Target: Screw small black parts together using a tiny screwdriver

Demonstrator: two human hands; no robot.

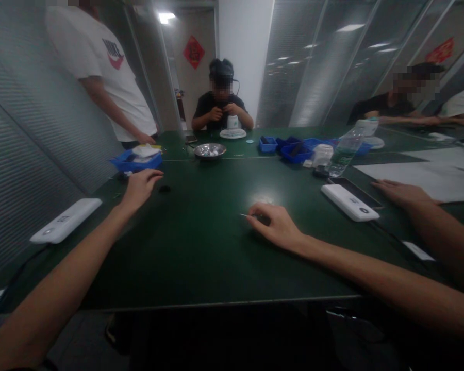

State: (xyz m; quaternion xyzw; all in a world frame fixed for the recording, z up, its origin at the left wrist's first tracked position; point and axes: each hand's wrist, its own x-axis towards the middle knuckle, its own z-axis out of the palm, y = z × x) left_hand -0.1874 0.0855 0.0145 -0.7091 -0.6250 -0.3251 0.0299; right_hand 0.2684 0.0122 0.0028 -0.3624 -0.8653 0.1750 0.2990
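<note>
My right hand (pixel 274 224) rests on the green table, its fingers closed round a tool with a thin, pale metal shaft (pixel 243 215). The shaft points left out of the grip; the rest of the tool is mostly hidden by the fingers. My left hand (pixel 139 189) is raised near the front of a blue bin (pixel 137 162), thumb and fingertips drawn together. What they hold, if anything, is too small to make out. Just right of that hand lies a small black piece (pixel 164 189).
A metal bowl (pixel 210 150) with small pale pieces stands farther back. White power banks (pixel 65 220) lie at both sides. Blue bins (pixel 296 150), a tilted bottle (pixel 346 149) and a phone (pixel 355 193) are to the right. A neighbour's hand (pixel 404 193) rests there. Others are around the table.
</note>
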